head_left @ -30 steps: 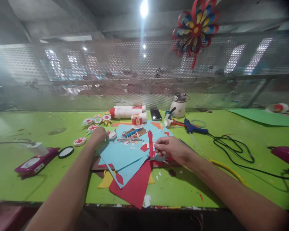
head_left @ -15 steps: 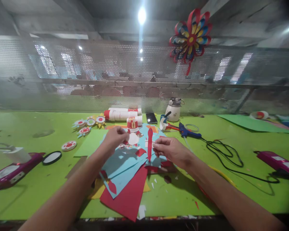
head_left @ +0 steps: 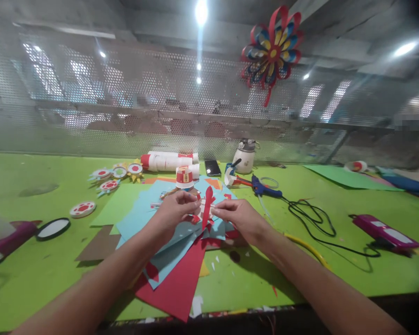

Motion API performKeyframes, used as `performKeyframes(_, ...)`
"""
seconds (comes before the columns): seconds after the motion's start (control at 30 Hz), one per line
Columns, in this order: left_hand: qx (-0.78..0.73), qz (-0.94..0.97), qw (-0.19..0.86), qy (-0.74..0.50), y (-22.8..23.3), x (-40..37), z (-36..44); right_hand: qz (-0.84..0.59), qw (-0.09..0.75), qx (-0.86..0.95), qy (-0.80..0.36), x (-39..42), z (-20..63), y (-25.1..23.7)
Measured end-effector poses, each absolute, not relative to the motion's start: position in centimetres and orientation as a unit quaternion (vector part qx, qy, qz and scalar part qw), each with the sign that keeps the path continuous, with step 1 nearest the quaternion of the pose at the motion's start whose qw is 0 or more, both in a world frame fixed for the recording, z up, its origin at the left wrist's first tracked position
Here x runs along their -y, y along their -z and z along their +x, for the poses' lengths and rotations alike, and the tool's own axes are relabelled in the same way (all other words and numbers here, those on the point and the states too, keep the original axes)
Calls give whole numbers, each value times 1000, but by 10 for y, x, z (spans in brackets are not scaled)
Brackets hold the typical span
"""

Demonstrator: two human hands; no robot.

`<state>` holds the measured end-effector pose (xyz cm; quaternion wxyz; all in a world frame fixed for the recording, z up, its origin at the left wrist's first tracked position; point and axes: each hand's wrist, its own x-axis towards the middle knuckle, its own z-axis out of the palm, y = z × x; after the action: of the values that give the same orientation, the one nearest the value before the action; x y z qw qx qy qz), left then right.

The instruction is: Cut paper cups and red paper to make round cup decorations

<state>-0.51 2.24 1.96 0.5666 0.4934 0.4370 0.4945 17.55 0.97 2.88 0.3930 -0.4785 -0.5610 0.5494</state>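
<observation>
Above the paper pile, my left hand is closed in a pinch on the edge of a small white disc, mostly hidden by fingers and red paper. My right hand pinches a narrow white strip that carries a long, pointed red paper piece, held upright between both hands. Disc and red piece overlap in view; whether they touch I cannot tell. Under the hands lie light blue paper sheets with red scraps. Just behind stands a red-and-white paper cup.
A blue glue gun with a black cable lies right, near a bottle and phone. White tubes lie behind. Decorated discs and a black-rimmed round piece sit left. Red paper reaches the front edge.
My hands have come closer together, bringing the white disc up to the red paper piece. The whole view has shifted slightly.
</observation>
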Motion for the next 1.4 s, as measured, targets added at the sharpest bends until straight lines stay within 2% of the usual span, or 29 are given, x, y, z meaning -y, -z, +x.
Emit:
performKeyframes(0.2,-426,477,582,-502,-20,-18,-5,-495,373,558,-552,-10,174,-29)
performKeyframes(0.77,-405,471,617,-483,-9,-18,0,-505,389,685,-352,-18,171,-14)
performKeyframes(1.3,-425,502,589,-469,-6,-20,-5,-470,476,702,-243,-23,174,-11)
performKeyframes(1.4,-426,519,588,-451,-5,-20,-3,-463,468,718,-225,-26,177,-15)
